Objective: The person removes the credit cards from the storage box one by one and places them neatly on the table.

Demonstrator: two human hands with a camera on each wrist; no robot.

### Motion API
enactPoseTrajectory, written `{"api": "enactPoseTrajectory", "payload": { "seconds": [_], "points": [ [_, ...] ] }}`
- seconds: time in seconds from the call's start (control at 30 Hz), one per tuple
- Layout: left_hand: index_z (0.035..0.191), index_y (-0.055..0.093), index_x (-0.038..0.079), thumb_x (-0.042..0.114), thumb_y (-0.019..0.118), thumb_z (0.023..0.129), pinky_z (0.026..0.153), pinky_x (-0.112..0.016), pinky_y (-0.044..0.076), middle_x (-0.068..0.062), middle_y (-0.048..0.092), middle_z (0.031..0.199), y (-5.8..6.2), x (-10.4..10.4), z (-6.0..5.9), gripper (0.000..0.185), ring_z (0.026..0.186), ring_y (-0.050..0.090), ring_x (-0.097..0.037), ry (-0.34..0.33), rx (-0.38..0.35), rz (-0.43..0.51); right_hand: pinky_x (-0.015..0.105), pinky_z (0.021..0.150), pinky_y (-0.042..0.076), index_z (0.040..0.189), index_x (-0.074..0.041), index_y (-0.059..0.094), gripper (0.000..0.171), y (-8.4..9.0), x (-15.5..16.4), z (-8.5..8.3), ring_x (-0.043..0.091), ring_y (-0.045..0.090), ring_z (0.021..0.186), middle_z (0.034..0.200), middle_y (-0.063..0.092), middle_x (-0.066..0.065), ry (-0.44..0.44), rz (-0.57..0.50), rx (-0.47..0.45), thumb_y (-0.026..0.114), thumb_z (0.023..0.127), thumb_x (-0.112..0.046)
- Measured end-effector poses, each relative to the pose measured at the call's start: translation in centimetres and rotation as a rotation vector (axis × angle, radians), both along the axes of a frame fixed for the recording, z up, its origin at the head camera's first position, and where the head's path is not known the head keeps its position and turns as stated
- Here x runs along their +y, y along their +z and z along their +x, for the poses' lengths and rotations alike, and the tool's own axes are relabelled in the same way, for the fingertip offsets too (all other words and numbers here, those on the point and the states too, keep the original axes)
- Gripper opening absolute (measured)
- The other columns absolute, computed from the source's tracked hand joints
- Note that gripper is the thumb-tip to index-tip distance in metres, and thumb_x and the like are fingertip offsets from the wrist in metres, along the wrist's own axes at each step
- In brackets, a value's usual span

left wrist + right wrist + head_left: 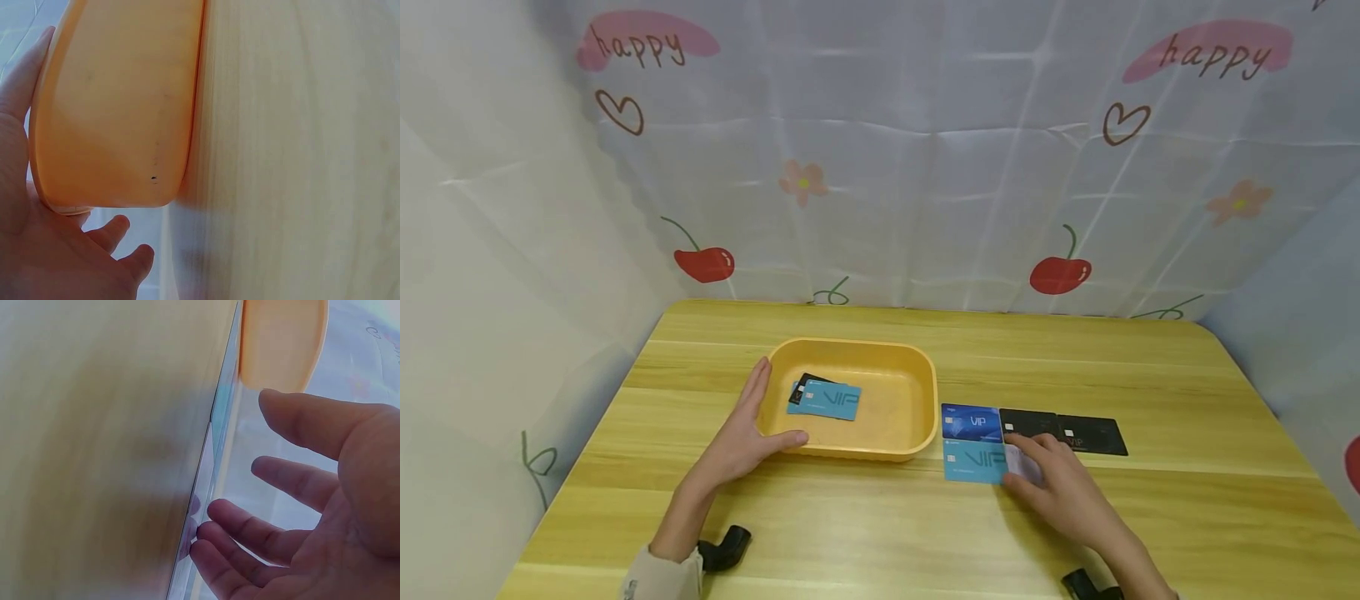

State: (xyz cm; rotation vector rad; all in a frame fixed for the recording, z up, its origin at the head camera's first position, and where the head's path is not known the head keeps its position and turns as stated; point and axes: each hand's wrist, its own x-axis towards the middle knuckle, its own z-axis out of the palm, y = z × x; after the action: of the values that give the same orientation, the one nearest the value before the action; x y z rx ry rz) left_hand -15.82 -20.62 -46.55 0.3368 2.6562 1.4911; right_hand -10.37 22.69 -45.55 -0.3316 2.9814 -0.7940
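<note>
Bracing the yellow tray (925, 392) with my left hand (741, 437), that's what the head view is showing: palm flat along its nine-o'clock wall, thumb hooking round the near corner, fingers straight, so the tray is not sliding while I work. Inside it a light blue VIP card (826, 402) is lying on top of a black card (805, 385). At the tray's three o'clock, a cluster of cards is sitting on the wooden table (1187, 500): a dark blue card (970, 422) at the far left, a second light blue card (972, 462) just nearer me, two black cards (1086, 433) running off to the right. My right hand (1063, 492) is coming over a pale card (1021, 462) at the cluster's near edge, fingertips resting on it, fingers loose, nothing pinched yet.

Left wrist view now: the tray's orange-yellow wall (112, 112) is filling the frame, my palm (37, 250) pressing against it, fingers extended, gripping nothing, just steadying.

Right wrist view: my hand (312, 512) is spread wide, fingers relaxed, fingertips (206, 540) touching down at the card edge (209, 462) lying flat on the table, placed low there to get under or slide it. The tray (281, 344) is showing at twelve o'clock, well apart.
</note>
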Motion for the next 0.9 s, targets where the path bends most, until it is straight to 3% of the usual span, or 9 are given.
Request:
{"api": "enactPoseTrajectory", "payload": {
  "seconds": [0.2,0.43,0.63,0.9],
  "points": [
    [0.159,-0.002,0.013,0.032,0.082,0.081,0.112,-0.064,0.010,-0.005,-0.006,0.165,-0.1,0.1,0.0,0.117,0.149,-0.002,-0.030,0.002,0.000,0.001,0.045,0.081,0.047,0.130,-0.009,0.065,0.046,-0.1,-0.2,-0.1,0.023,0.054,0.097,0.112,0.060,0.009,-0.007,-0.021,0.018,0.076,0.088,-0.023],
    [0.159,-0.002,0.012,0.031,0.083,0.080,0.113,-0.063,0.010,-0.005,-0.006,0.165,-0.3,0.1,0.0,0.117,0.149,-0.002,-0.030,0.001,0.008,-0.001,0.049,0.082,0.051,0.131,-0.004,0.062,0.043,0.3,-1.2,-0.1,0.022,0.060,0.099,0.112,0.063,0.006,0.061,-0.200,0.119,0.073,0.091,-0.017],
    [0.159,-0.002,0.012,0.031,0.083,0.080,0.113,-0.063,0.010,-0.006,-0.006,0.165,-0.3,0.1,0.0,0.117,0.149,-0.001,-0.030,0.001,0.012,-0.002,0.048,0.085,0.053,0.134,-0.007,0.059,0.043,1.1,-3.1,-0.3,0.026,0.064,0.106,0.117,0.064,0.006,0.164,-0.324,0.206,0.070,0.094,-0.015],
    [0.159,-0.002,0.014,0.031,0.082,0.081,0.113,-0.063,0.010,-0.006,-0.006,0.165,-0.3,0.0,0.0,0.117,0.149,-0.003,-0.029,-0.005,0.006,0.018,0.048,0.085,0.053,0.133,-0.011,0.061,0.043,1.9,-6.3,-1.1,0.024,0.062,0.106,0.115,0.061,-0.001,0.185,-0.423,0.204,0.073,0.091,-0.017]
  ]
}}
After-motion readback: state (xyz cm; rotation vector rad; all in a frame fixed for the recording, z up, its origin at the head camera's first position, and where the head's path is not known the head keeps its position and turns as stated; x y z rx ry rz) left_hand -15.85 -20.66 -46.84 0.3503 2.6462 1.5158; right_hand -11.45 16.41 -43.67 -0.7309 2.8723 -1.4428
